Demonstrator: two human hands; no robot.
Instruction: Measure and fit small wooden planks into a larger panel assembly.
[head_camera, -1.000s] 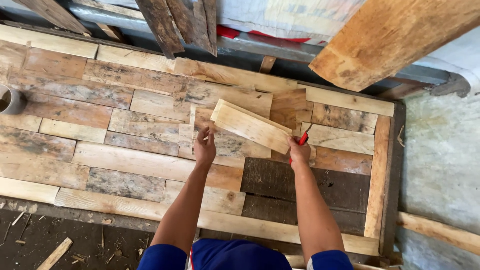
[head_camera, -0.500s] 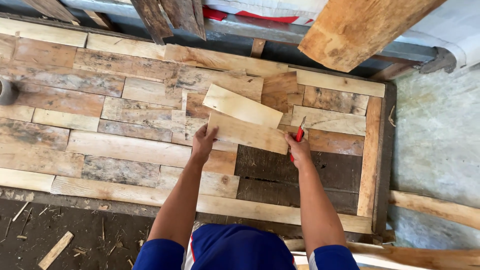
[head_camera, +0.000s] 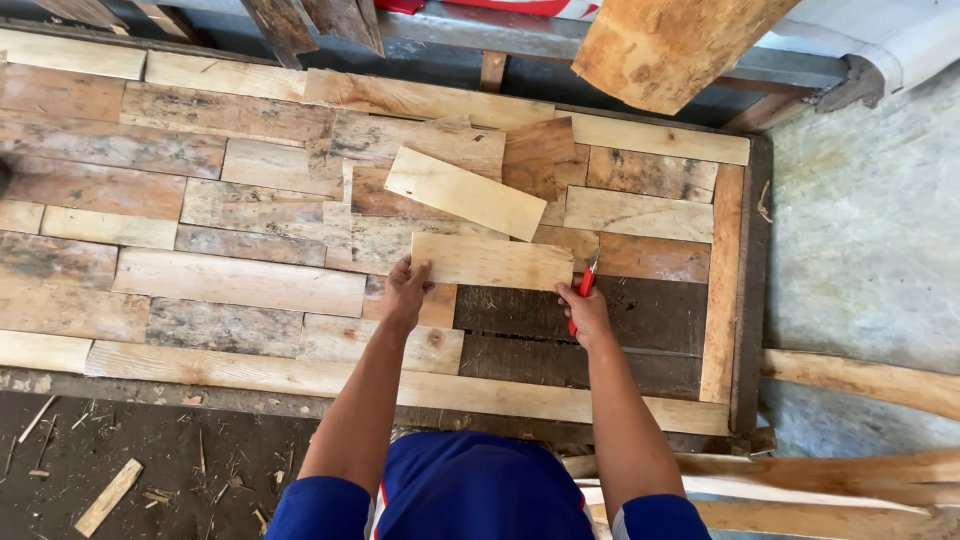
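Floor, near: dark dirt (head_camera: 150, 450) at lower left, strewn with wood chips and a small offcut (head_camera: 108, 496).
Poles: rough pale poles (head_camera: 860, 475) lie at lower right, beside the panel's near corner.
Person: blue sleeves at the bottom edge, both forearms reaching forward over the panel.
Panel: a wide panel (head_camera: 240, 375) of patchwork boards, pale, grey and brown, framed by long light strips; it lies flat like a worktop.
Gap: a dark unfilled patch (head_camera: 640, 330) sits inside the frame at right, just under the hands.
Left hand (head_camera: 405, 292): grip closed on the left end of the board, fingers over its edge.
Right hand (head_camera: 586, 312): fingers touch the board's right end while the grip is closed on a red pencil (head_camera: 582, 290).
Board (head_camera: 492, 262): pale, short, lying level across the upper edge of the gap.
Second board (head_camera: 465, 192): loose, pale, tilted, resting just beyond the first.
Right side: grey concrete floor (head_camera: 870, 230).
Far: a thick plank (head_camera: 670, 45) juts in overhead, past a metal rail (head_camera: 520, 35) and dark slats (head_camera: 310, 22).
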